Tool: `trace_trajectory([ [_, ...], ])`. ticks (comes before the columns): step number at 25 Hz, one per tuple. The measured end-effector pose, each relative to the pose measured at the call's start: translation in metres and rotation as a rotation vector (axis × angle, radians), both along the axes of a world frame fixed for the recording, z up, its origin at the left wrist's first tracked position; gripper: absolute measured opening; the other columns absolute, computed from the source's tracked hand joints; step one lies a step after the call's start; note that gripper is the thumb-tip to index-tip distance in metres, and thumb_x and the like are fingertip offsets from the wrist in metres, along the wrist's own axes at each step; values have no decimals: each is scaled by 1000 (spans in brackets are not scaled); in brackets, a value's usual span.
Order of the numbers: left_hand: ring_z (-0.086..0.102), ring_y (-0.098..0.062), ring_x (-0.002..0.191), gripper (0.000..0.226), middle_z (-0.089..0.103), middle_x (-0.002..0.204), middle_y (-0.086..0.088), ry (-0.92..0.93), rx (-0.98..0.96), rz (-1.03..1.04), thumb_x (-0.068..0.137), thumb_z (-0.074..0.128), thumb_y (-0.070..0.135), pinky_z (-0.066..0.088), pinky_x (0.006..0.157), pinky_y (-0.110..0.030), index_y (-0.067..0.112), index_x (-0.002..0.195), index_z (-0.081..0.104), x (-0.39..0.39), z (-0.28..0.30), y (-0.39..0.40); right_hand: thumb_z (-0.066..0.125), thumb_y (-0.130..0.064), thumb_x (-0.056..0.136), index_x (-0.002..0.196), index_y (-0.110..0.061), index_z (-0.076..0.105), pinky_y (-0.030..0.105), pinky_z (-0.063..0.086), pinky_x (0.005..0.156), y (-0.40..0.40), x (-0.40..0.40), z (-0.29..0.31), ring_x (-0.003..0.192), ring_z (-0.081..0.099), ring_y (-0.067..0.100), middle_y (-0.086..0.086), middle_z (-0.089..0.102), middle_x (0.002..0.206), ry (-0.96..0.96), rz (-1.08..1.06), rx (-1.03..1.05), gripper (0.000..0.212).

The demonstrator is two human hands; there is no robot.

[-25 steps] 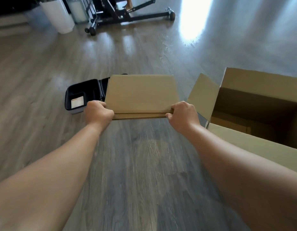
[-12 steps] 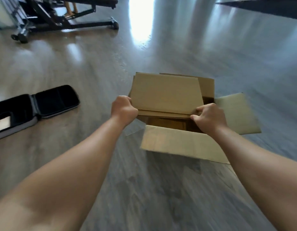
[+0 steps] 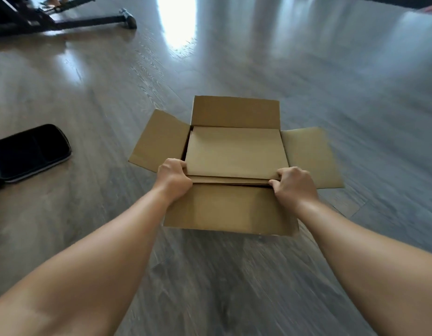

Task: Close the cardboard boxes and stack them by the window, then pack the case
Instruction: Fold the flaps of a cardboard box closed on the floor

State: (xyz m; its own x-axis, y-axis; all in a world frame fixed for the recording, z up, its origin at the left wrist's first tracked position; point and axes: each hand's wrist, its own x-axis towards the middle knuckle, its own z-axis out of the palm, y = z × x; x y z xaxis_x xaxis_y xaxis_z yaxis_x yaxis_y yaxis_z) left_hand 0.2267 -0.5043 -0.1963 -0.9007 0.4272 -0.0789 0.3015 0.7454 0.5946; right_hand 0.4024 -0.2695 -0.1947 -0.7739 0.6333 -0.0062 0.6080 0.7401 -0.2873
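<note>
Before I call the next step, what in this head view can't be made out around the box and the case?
- Inside of the open cardboard box: covered by the flat cardboard stack that the left hand and right hand grip at its near edge.
- Black case: cut off by the left frame edge, so its contents are out of view.
- Black metal frame: cut off at the top left.
- Window: not in view.

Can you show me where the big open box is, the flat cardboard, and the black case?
open box (image 3: 235, 111): head view, far flap.
flat cardboard (image 3: 236, 152): head view, top face.
black case (image 3: 30, 151): head view, dark lid.
</note>
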Motion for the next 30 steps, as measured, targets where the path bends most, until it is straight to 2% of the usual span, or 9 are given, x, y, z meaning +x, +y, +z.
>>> trace_trajectory([
  [4,62,-28,85,5,66,84,-8,137,-67,3,84,65,4,41,60,-24,4,80,68,-3,-7,5,57,-39,99,99,-9,68,37,41,84,-5,-2,-10,101,52,36,16,63,103,-14,-9,115,32],
  [6,64,-31,97,10,69,100,-11,201,-103,4,89,61,5,49,73,-30,1,88,70,0,-14,4,55,-38,99,97,-8,69,38,44,84,-7,-2,-12,101,53,36,15,65,102,-21,7,113,33],
  [8,64,-30,104,14,69,113,-12,257,-128,-28,90,61,6,50,85,-31,0,96,71,1,-19,3,54,-36,99,94,-8,72,37,47,82,-8,-1,-13,100,54,35,13,66,99,-4,7,104,34],
  [14,64,-25,109,22,70,119,-8,323,-132,-111,95,61,22,50,95,-34,7,103,75,1,-19,-15,59,-37,97,93,-8,76,32,45,73,-11,2,-7,95,60,30,10,68,95,53,-33,99,33],
  [18,59,-18,108,26,69,116,-2,319,-189,-171,98,55,29,52,94,-33,15,102,77,3,-15,-32,54,-34,100,93,-8,76,37,50,80,-18,4,-7,94,59,30,10,68,94,39,-7,103,34],
  [22,56,-19,109,27,67,116,2,275,-261,-255,99,52,27,52,92,-36,13,109,73,5,-7,-54,48,-33,102,92,-11,75,32,44,72,-30,-1,-10,95,60,29,9,68,94,31,-1,-18,37],
  [24,58,-20,105,24,61,116,4,195,-171,-272,98,56,27,52,91,-36,9,108,69,14,-3,-60,46,-33,102,92,-13,75,31,43,72,-39,-1,-14,93,62,28,8,69,91,43,9,-39,37],
  [28,61,-20,88,20,65,100,-5,131,-62,-86,96,62,26,52,71,-32,7,97,67,21,6,-57,48,-35,100,101,-18,76,39,47,90,-50,5,-16,95,60,29,6,72,95,60,-6,32,33],
  [30,59,-19,84,25,63,97,-5,44,-79,5,96,62,30,46,64,-31,5,91,63,21,5,-56,56,-36,97,105,-13,75,39,47,88,-54,14,-18,101,59,31,8,71,102,143,-95,61,31],
])
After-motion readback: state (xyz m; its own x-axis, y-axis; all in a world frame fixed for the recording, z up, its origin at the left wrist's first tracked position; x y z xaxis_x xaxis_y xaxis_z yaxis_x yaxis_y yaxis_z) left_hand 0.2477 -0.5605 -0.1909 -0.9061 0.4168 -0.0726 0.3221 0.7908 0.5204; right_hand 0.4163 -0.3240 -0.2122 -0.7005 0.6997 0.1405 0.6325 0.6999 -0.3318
